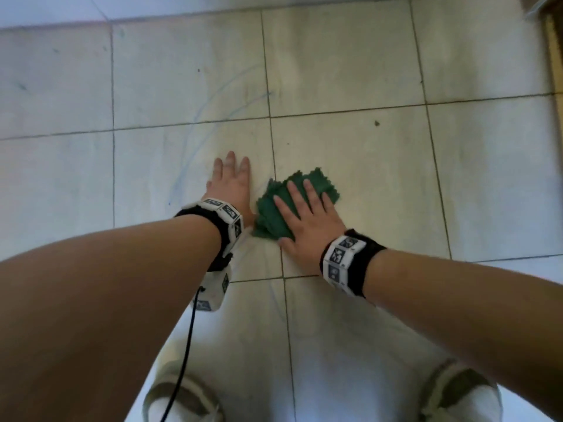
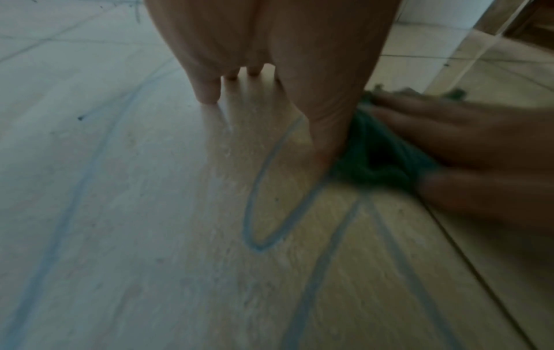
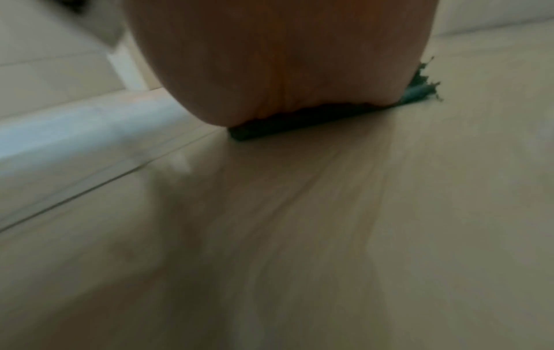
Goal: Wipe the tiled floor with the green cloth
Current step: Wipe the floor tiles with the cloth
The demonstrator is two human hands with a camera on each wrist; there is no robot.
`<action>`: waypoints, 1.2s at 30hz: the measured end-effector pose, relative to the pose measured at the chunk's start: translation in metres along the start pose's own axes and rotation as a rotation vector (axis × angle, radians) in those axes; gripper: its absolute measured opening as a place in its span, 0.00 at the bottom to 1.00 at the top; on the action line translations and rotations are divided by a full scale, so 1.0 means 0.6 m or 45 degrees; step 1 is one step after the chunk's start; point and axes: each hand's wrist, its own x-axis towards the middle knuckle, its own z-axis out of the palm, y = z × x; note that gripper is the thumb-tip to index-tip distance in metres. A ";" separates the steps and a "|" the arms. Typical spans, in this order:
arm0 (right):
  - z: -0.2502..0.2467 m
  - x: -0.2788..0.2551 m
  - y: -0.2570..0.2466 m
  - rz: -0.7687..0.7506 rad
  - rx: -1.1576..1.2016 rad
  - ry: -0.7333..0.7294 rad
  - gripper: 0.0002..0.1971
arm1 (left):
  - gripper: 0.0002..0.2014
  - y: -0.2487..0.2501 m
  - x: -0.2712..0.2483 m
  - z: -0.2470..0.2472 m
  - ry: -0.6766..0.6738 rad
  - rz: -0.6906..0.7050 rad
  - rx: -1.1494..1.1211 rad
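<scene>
- My right hand fills the upper middle of the right wrist view, seen from behind the heel of the palm; I cannot see the fingers.
- It presses down on the green cloth, which lies flat on the tiled floor.
- A jagged cloth edge sticks out on the right.
- A grout line crosses the floor at left.

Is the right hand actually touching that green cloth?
Touching. The head view shows the right hand lying flat on the green cloth, fingers spread across it, pressing it to the floor.
</scene>
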 end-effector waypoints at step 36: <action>-0.267 0.346 0.105 0.292 0.154 0.050 0.42 | 0.68 0.005 0.005 -0.011 -0.176 -0.019 -0.044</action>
